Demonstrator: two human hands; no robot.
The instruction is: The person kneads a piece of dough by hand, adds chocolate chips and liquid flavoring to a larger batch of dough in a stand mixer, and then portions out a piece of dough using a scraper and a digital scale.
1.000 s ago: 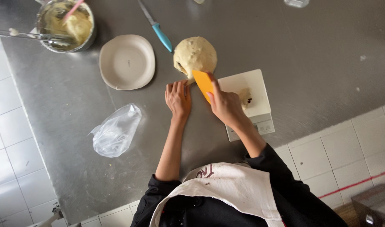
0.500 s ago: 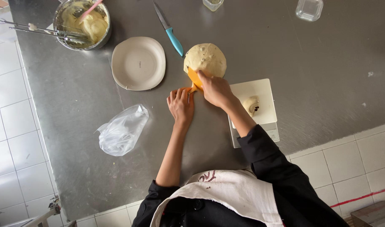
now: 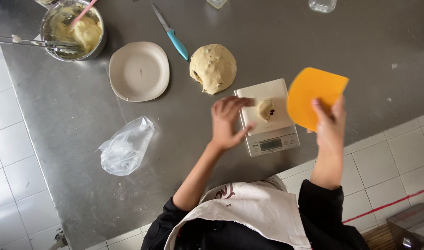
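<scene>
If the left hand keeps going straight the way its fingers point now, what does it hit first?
The left hand points right, its fingertips at the edge of the white scale. Going straight on, it would probably meet the small piece of dough on the scale first, though its height above the platform is unclear.

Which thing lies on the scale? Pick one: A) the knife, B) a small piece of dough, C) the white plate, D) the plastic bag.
B: a small dough piece sits on the scale, by the left hand; the knife, plate and bag all lie apart from it on the table.
</scene>
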